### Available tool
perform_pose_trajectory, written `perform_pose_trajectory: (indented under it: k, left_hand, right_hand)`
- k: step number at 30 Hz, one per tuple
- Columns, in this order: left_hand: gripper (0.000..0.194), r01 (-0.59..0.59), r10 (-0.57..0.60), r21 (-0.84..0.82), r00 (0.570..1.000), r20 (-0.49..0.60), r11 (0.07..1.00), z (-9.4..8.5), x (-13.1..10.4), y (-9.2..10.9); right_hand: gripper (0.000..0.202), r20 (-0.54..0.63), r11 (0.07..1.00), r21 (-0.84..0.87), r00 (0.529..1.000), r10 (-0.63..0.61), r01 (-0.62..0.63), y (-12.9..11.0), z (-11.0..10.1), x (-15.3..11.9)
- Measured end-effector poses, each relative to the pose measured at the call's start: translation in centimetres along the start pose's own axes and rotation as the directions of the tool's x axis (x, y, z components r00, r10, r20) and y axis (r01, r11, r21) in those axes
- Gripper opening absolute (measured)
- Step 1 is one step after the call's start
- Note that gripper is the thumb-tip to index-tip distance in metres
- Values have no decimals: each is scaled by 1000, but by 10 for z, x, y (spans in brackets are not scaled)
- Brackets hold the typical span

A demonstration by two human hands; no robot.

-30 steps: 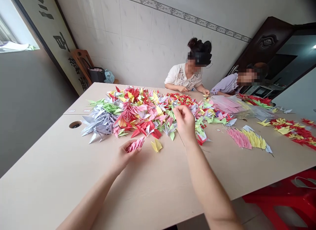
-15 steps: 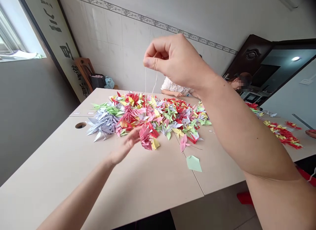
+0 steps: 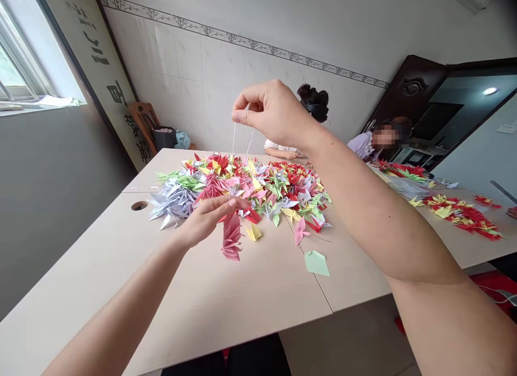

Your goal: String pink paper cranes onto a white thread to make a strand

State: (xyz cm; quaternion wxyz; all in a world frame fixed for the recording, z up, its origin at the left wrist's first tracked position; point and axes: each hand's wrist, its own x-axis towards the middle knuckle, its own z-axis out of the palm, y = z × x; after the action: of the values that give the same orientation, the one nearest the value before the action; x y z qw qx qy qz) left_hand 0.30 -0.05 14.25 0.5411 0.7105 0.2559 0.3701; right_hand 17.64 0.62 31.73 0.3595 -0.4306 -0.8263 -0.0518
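A: And there's the change! Half a second ago the left hand (image 3: 207, 217) is beside the pink stack (image 3: 231, 238); now it lies across the top, and the stack hangs beneath it.

B: And the right hand (image 3: 271, 109)?

A: Seen high above the heap of folded paper (image 3: 269, 188), thumb and fingertips pinched together on a white thread (image 3: 233, 139) that drops towards the left hand. A second ago it is down low, out at the heap!

B: How firm is the left?

A: Fingers nearly straight, thumb laid along them, right at the head of the stack. Whether they squeeze the thread or merely steady the pieces, it's impossible to tell.

B: Meaning what for the work?

A: By the look of it, the stringing is at the thread-handling stage: line drawn up, pink pieces apparently hanging together on it.

B: Now the stack's lie!

A: On the near side of the heap, long axis close to vertical, upper end under the left hand, lower end pointing down at the table (image 3: 258, 311). Contact with the table isn't clear, and the separate tips are too small to read. A yellow folded piece (image 3: 253, 232) lies just before the heap's near edge.
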Motion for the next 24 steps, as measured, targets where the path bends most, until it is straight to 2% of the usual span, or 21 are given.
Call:
perform_pose_trajectory:
  k: [6,11,14,18,21,24]
  left_hand:
    - [38,60,-49,-175,997,68,983,6,4,-24]
    - [37,187,-162,-409,982,95,893,23,4,-36]
    - [32,238,-244,-544,968,63,805,36,-1,-43]
    - [23,314,-393,-716,918,60,623,48,-7,-48]
    - [20,223,-468,-848,883,-33,480,48,-9,-51]
    - [24,102,-520,-918,845,-123,383,39,-10,-55]
  right_hand:
    - [18,17,998,-46,999,34,-33,11,2,-4]
    - [22,-64,990,-97,993,99,-105,44,23,-11]
    - [21,-103,975,-101,977,189,-199,72,51,-22]
    - [22,-48,919,-71,921,386,-388,101,102,-53]
    - [21,-42,871,3,870,491,-491,104,137,-89]
    - [33,48,802,338,861,507,-492,88,161,-136]
